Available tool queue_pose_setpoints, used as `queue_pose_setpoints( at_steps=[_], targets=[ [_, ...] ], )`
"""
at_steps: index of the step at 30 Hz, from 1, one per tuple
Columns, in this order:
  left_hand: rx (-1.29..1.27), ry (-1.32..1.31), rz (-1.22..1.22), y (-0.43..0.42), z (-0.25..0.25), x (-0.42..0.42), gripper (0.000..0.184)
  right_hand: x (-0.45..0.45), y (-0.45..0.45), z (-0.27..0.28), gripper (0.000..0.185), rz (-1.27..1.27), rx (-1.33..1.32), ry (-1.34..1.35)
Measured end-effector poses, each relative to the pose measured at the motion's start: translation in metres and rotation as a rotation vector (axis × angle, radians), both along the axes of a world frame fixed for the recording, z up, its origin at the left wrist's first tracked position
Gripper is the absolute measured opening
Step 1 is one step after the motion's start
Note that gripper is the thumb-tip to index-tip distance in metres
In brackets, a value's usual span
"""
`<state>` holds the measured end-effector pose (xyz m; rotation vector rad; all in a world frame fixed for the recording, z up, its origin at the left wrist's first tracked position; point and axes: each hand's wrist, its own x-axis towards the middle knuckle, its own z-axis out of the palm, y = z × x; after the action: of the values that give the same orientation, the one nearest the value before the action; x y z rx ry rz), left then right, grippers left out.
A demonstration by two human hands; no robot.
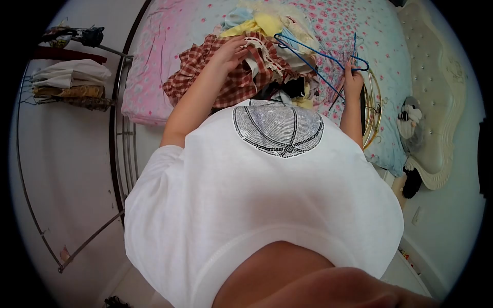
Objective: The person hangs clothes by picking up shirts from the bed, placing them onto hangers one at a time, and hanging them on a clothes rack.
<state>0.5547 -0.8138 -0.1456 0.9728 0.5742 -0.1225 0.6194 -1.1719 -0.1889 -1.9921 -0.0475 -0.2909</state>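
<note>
My left hand [231, 54] is on a red-and-white checked ruffled garment [192, 77], its fingers bent against the cloth near a white lace-trimmed edge [264, 51]. Part of that grip is too small to make out. A blue clothes hanger [328, 55] is in my right hand [353, 79], with the fingers closed around one end. Its other end reaches left over the garment's lace trim. Yellow cloth [264, 23] and pale blue cloth [239, 18] lie just beyond the checked garment. Black cloth [295, 87] shows beneath the hanger.
The clothes lie on a bed with a pink and pale blue floral cover [149, 77]. Several thin hangers [349, 49] and gold-coloured hoops [379, 102] lie near my right hand. A cream tufted headboard [436, 77] stands right; a metal rack with hanging clothes [72, 74] stands left.
</note>
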Motion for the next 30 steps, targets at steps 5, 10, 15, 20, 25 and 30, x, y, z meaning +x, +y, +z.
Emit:
queue_pose_setpoints(
  at_steps=[5, 10, 15, 20, 25, 30],
  targets=[
    [-0.03, -0.184, -0.046, 0.003, -0.018, 0.008, 0.035, -0.001, 0.004, 0.002, 0.031, 0.02, 0.017, -0.005],
    [0.054, -0.306, -0.19, -0.004, 0.003, 0.001, 0.032, 0.003, 0.004, 0.015, 0.032, 0.039, 0.022, 0.026],
    [0.179, -0.424, -0.201, -0.012, 0.033, -0.014, 0.029, 0.014, -0.004, 0.022, 0.031, 0.068, 0.211, -0.077],
    [0.286, -0.425, -0.26, -0.005, 0.046, -0.021, 0.03, 0.019, 0.002, 0.028, 0.028, 0.131, 0.287, -0.062],
    [0.35, -0.464, -0.292, -0.003, 0.044, -0.025, 0.033, 0.01, 0.037, 0.035, 0.028, 0.128, 0.239, -0.052],
    [0.752, -0.398, -0.189, 0.005, 0.024, -0.021, 0.041, 0.008, 0.051, 0.039, 0.031, 0.184, 0.149, -0.017]
  ],
)
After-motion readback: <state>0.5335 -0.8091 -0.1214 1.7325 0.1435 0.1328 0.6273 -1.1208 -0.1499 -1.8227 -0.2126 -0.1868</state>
